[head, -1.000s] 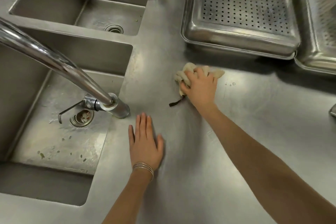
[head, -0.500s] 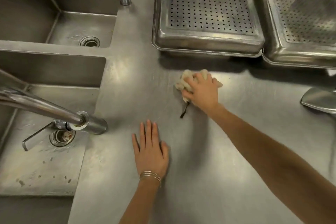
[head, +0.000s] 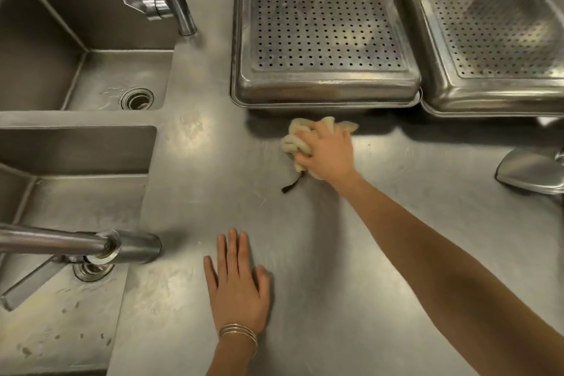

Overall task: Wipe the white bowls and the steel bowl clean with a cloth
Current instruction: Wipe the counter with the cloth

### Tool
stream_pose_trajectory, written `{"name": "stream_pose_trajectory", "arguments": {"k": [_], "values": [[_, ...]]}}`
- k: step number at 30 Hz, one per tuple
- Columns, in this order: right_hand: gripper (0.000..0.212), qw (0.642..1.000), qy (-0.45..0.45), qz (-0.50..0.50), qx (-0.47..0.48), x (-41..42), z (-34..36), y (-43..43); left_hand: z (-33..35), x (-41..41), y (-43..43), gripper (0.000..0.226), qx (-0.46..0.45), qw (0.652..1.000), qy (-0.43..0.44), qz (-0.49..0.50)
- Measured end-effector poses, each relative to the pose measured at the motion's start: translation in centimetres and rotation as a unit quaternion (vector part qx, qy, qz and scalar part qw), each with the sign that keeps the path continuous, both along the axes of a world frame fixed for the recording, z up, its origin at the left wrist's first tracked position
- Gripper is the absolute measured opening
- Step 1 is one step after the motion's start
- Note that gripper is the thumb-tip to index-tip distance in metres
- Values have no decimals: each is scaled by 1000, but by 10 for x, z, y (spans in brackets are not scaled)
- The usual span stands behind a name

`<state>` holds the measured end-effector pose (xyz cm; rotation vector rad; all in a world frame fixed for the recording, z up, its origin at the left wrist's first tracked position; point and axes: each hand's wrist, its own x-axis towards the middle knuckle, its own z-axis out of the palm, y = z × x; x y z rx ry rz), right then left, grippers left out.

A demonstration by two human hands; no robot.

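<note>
So the cloth (head: 294, 139) is the only task item I can actually find here. It's a cream rag bunched into a lump on the steel table (head: 335, 253), middle of the frame, just below the front edge of the perforated tray (head: 323, 24). The right hand (head: 328, 151) sits on top of it with the fingers curled into the folds, gripping the wad. The left hand (head: 238, 287) is lower centre, flat on the table, fingers spread and straight, holding nothing.

Handling-wise I'd guess it's soft, light and floppy. It'll squash to whatever shape you squeeze, so grab a fat handful from the top like this rather than a corner, or it'll just trail. There's a little black loop (head: 292, 185) sticking out at the lower left of the wad, which is fine for hanging but useless for wiping. I can't tell if it's damp.

No white bowls are in view. There's a shiny steel piece (head: 532, 172) cut off at the right edge, and I can't say whether that's the steel bowl. If it is, expect it to be smooth and slippery, so brace it with the free hand at the rim while wiping.
</note>
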<state>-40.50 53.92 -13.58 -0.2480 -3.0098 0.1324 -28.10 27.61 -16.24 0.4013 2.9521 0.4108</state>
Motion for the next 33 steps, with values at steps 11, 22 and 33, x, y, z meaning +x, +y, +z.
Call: {"name": "stream_pose_trajectory", "arguments": {"k": [11, 22, 33], "values": [[41, 993, 44, -109, -11, 161, -9, -64, -1, 1, -1, 62, -19, 1000, 2, -7], [59, 989, -65, -125, 38, 142, 14, 113, -1, 2, 0, 65, -23, 1000, 5, -5], [41, 989, 1, -148, -22, 283, -6, -82, 8, 5, 1, 66, -9, 1000, -15, -10]]}}
